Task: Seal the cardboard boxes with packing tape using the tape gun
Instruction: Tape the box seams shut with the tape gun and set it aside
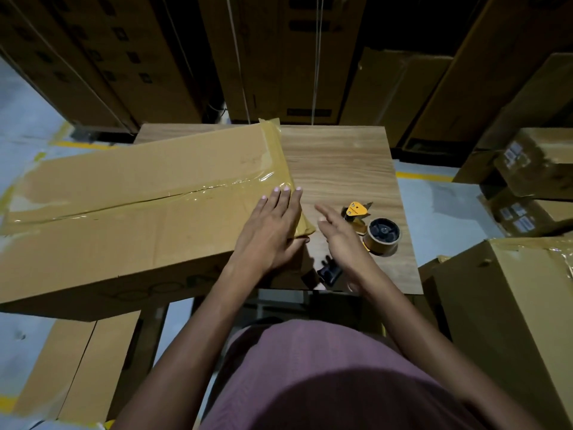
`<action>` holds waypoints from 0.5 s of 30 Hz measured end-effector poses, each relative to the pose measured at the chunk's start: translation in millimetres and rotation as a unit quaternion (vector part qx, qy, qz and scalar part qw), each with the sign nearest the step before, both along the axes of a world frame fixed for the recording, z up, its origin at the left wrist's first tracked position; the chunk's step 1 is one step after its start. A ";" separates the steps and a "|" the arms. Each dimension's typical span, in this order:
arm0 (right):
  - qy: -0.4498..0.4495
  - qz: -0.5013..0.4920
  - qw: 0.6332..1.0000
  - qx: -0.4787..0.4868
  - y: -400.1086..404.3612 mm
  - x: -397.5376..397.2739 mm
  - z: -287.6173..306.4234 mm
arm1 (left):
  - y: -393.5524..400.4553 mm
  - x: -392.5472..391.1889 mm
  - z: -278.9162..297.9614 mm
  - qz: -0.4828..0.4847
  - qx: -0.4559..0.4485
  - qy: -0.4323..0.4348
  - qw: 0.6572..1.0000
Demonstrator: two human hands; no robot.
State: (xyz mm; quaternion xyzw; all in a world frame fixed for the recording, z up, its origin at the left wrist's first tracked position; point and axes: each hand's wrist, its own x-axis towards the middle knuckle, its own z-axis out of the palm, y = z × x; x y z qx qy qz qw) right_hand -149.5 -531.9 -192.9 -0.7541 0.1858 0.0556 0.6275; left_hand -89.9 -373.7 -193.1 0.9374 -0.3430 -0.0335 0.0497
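Nearest us, our left hand point(273, 231) lies flat on the right end of the long cardboard box point(130, 212), fingers point(280, 201) straight and close together, pressing the tape there. Our right hand point(338, 234) hovers empty, fingers loosely spread, just above the worktop point(341, 162). Just beyond it the tape gun point(369, 226) lies on its side. We judge the gun light and rigid, best taken by its dark handle, clear of the cutter. The box looks stiff but long and awkward, overhanging the worktop leftwards.
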 end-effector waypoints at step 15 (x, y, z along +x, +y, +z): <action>0.066 0.077 0.994 0.048 14.2 -19.1 3.3 | 17.4 19.9 15.2 -0.003 -0.065 0.131 0.989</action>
